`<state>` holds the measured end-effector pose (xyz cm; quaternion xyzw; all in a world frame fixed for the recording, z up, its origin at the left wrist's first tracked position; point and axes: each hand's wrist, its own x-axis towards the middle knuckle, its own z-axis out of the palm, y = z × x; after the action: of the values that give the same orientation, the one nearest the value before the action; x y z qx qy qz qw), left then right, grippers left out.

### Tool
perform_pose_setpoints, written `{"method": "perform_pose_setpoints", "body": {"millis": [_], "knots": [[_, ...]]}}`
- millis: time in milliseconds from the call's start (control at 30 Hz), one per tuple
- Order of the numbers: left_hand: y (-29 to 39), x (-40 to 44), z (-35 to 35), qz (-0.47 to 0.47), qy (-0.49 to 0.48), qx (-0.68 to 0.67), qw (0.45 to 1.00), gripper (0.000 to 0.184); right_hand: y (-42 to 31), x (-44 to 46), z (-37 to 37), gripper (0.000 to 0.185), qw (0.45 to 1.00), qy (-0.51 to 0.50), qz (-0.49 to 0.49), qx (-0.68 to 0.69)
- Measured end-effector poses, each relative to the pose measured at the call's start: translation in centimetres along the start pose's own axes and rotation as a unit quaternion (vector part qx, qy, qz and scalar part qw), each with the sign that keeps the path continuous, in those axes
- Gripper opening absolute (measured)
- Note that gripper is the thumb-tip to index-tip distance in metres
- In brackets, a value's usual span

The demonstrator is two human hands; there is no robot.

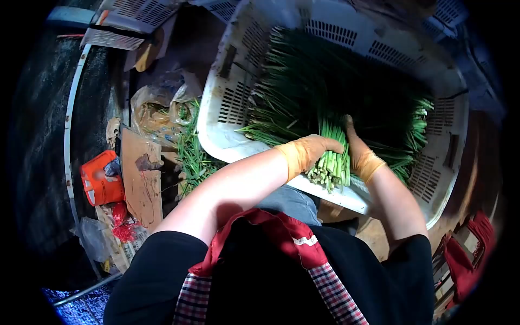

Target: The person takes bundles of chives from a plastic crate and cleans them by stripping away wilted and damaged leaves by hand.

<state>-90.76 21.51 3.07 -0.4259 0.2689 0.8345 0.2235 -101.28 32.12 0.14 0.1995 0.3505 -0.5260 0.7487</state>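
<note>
While the gloved left hand (311, 153) curled round the left side of a bunch of chives (331, 168), the gloved right hand (362, 154) lay along its right side, though its hidden fingers left its grip impossible to tell. The bunch was at the near side of the white perforated crate (212, 132), its pale ends pointing near and, by their look, already gathered roughly together. Farther in, a broad heap of chives (303, 81) lay unheld, and whether it was finished or left to handle could not be told

Orange-gloved hands (307, 154), black short sleeves (154, 265), red neckband (212, 252), checked straps (337, 290)
</note>
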Motion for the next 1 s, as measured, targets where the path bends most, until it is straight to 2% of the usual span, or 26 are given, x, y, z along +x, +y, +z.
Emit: {"method": "perform_pose_setpoints", "body": {"millis": [33, 67, 167, 233, 300, 333, 367, 433, 467, 500, 567, 633, 667, 700, 767, 800, 867, 900, 933, 967, 1000], "knots": [[1.1, -1.0, 0.7, 0.001, 0.020, 0.037, 0.999, 0.021, 0.0, 0.1, 1.7, 0.076, 0.997, 0.073, -0.008, 0.023], [1.8, -2.5, 1.2, 0.005, -0.001, 0.043, 0.999, 0.020, 0.5, -0.7, 3.1, 0.065, 0.995, 0.045, -0.008, 0.083], [3.6, -9.8, 2.7, 0.021, -0.065, 0.081, 0.994, 0.021, 3.9, -4.3, 7.5, 0.052, 0.974, -0.046, -0.131, 0.180], [3.2, -12.6, 1.6, 0.011, -0.052, 0.142, 0.988, 0.025, 5.9, -4.5, 9.9, 0.044, 0.973, -0.020, -0.166, 0.159], [2.2, -14.7, 0.1, 0.098, -0.068, 0.198, 0.973, 0.033, 7.5, -3.7, 12.1, 0.040, 0.958, -0.006, -0.268, 0.105], [2.2, -16.9, -0.4, 0.127, -0.066, 0.216, 0.966, 0.039, 8.2, -4.0, 13.7, 0.039, 0.953, -0.040, -0.288, 0.079], [1.6, -19.2, -0.7, 0.162, -0.099, 0.187, 0.964, 0.040, 9.1, -4.8, 15.4, 0.038, 0.925, -0.040, -0.378, 0.026], [-0.1, -22.6, -2.9, 0.234, -0.076, 0.203, 0.948, 0.040, 10.5, -6.6, 19.1, 0.039, 0.883, -0.083, -0.456, -0.070], [-1.1, -23.7, -4.3, 0.300, -0.060, 0.237, 0.922, 0.042, 11.1, -6.7, 20.2, 0.042, 0.863, -0.127, -0.475, -0.114], [-2.3, -24.9, -6.5, 0.284, 0.025, 0.310, 0.907, 0.043, 11.9, -7.0, 21.8, 0.049, 0.870, -0.138, -0.454, -0.138], [-5.2, -27.8, -7.8, 0.274, 0.077, 0.301, 0.910, 0.037, 13.3, -6.5, 23.0, 0.054, 0.874, -0.199, -0.414, -0.157], [-8.2, -26.8, -12.0, 0.314, 0.029, 0.238, 0.919, 0.039, 14.8, -5.1, 24.7, 0.056, 0.850, -0.244, -0.393, -0.250], [-9.2, -29.4, -11.1, 0.451, 0.069, 0.293, 0.841, 0.041, 16.2, -4.8, 25.9, 0.055, 0.844, -0.255, -0.378, -0.283], [-10.4, -31.0, -11.3, 0.460, 0.059, 0.212, 0.860, 0.042, 17.7, -4.5, 27.4, 0.053, 0.835, -0.267, -0.362, -0.316], [-11.5, -31.5, -13.1, 0.537, -0.026, -0.010, 0.843, 0.052, 20.3, -1.4, 28.0, 0.047, 0.845, -0.293, -0.304, -0.327], [-12.2, -32.4, -14.5, 0.511, -0.054, -0.096, 0.852, 0.051, 22.0, -1.3, 29.2, 0.047, 0.834, -0.298, -0.309, -0.346], [-13.8, -34.8, -15.5, 0.559, -0.031, -0.093, 0.823, 0.050, 24.5, -0.7, 30.1, 0.051, 0.799, -0.324, -0.319, -0.394], [-14.4, -36.2, -15.9, 0.588, -0.016, -0.075, 0.805, 0.049, 25.3, 0.2, 30.4, 0.061, 0.807, -0.320, -0.276, -0.412], [-14.7, -37.2, -16.1, 0.615, -0.005, -0.084, 0.784, 0.045, 25.7, 0.5, 31.2, 0.061, 0.784, -0.333, -0.265, -0.451], [-14.8, -38.3, -16.5, 0.659, 0.030, -0.061, 0.749, 0.043, 26.4, 0.6, 31.9, 0.061, 0.760, -0.345, -0.256, -0.488], [-14.9, -38.8, -16.5, 0.670, 0.097, -0.039, 0.735, 0.044, 26.9, -0.1, 32.8, 0.061, 0.746, -0.369, -0.254, -0.492]]}}
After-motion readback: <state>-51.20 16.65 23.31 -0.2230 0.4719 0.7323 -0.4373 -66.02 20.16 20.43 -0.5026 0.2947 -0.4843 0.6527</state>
